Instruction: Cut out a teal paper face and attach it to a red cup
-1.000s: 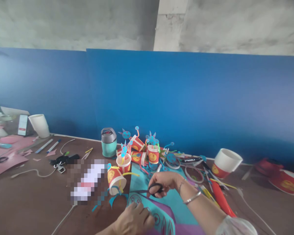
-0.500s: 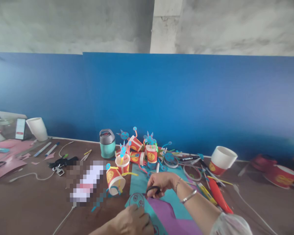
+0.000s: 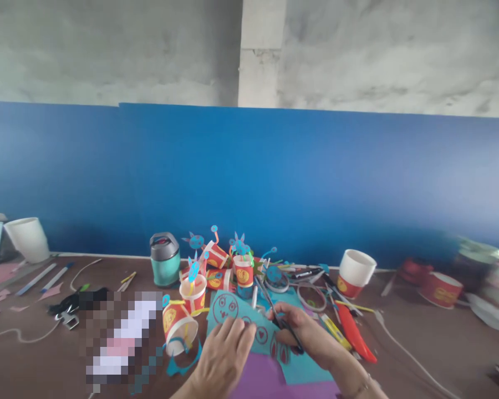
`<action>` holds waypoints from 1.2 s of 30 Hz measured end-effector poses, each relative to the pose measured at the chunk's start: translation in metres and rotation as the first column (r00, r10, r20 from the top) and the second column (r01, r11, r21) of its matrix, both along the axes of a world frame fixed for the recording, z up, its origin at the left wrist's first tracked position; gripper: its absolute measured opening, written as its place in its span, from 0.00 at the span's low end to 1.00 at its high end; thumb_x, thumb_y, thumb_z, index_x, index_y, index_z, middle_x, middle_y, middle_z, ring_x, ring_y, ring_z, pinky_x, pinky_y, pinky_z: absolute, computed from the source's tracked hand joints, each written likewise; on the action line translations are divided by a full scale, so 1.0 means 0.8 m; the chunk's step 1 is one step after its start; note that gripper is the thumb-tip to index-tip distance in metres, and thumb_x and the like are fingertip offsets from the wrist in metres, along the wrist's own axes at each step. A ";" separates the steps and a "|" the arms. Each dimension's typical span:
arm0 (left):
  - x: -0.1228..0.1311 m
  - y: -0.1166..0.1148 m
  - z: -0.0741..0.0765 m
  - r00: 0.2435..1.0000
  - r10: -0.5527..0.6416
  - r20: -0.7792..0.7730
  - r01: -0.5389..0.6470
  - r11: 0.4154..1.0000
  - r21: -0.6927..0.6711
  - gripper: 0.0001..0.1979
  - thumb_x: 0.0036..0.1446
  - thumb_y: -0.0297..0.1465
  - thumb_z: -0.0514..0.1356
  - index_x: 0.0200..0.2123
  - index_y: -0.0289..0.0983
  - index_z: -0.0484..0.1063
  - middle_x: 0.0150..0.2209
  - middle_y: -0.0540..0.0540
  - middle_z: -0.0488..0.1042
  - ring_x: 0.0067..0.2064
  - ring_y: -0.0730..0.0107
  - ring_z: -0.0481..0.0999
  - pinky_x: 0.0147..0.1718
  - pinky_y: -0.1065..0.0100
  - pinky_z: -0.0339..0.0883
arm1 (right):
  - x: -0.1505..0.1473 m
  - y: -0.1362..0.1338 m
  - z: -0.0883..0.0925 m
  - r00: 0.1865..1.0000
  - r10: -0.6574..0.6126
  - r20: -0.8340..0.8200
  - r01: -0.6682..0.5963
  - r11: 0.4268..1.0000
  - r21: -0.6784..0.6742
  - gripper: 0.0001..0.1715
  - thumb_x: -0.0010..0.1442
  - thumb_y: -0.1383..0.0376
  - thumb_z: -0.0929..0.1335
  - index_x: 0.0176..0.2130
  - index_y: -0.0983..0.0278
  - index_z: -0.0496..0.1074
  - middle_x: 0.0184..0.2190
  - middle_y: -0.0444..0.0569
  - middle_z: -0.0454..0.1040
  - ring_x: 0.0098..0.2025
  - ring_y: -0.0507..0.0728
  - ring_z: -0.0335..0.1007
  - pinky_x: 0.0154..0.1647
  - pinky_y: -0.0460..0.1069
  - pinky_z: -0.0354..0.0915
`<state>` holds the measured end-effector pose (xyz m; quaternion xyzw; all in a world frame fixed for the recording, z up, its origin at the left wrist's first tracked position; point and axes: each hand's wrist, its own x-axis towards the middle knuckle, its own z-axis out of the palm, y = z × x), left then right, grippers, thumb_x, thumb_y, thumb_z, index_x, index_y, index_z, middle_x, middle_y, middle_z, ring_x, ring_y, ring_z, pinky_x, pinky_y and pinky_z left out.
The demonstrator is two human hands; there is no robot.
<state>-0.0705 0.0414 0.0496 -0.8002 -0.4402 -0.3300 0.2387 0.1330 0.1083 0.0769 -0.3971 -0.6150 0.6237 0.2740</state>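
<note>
Half the scissors [image 3: 270,302] hide under the right hand [image 3: 307,335].

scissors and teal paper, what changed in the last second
The right hand swung the scissors from pointing left across the teal paper to pointing away from the person. The paper slid farther up the table, so its drawn face now lies beside the cups. The left hand moved onto it, fingers flat. The scissors stayed gripped, and the cups and flask stayed put.
</note>
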 end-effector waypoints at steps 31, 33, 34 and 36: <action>0.091 0.068 -0.006 -0.028 0.415 0.909 0.602 0.734 -0.316 0.19 0.44 0.44 0.65 0.16 0.34 0.70 0.17 0.47 0.71 0.23 0.66 0.72 0.24 0.71 0.66 | -0.047 -0.029 -0.075 0.841 -0.375 -0.389 0.394 0.919 -0.035 0.29 0.45 0.46 0.72 0.43 0.57 0.72 0.47 0.50 0.72 0.54 0.65 0.60 0.50 0.54 0.61; 0.092 0.066 -0.003 -0.021 0.434 0.901 0.614 0.717 -0.331 0.19 0.44 0.44 0.64 0.16 0.34 0.70 0.17 0.47 0.70 0.22 0.67 0.71 0.21 0.72 0.64 | -0.046 -0.029 -0.074 0.841 -0.368 -0.396 0.392 0.920 -0.021 0.28 0.46 0.46 0.72 0.44 0.57 0.72 0.47 0.50 0.72 0.54 0.65 0.62 0.50 0.53 0.62; 0.092 0.065 -0.002 -0.027 0.438 0.899 0.620 0.712 -0.329 0.19 0.44 0.45 0.64 0.17 0.34 0.71 0.17 0.47 0.71 0.22 0.66 0.71 0.20 0.72 0.64 | -0.046 -0.029 -0.073 0.841 -0.365 -0.399 0.393 0.920 -0.012 0.29 0.46 0.46 0.72 0.44 0.57 0.72 0.47 0.50 0.72 0.54 0.65 0.62 0.50 0.53 0.63; 0.093 0.064 0.000 -0.038 0.431 0.902 0.623 0.716 -0.315 0.18 0.44 0.45 0.64 0.18 0.34 0.72 0.18 0.47 0.71 0.22 0.66 0.71 0.19 0.72 0.63 | -0.046 -0.028 -0.073 0.839 -0.362 -0.406 0.398 0.917 0.004 0.29 0.46 0.46 0.72 0.45 0.57 0.72 0.47 0.50 0.73 0.54 0.64 0.62 0.50 0.53 0.62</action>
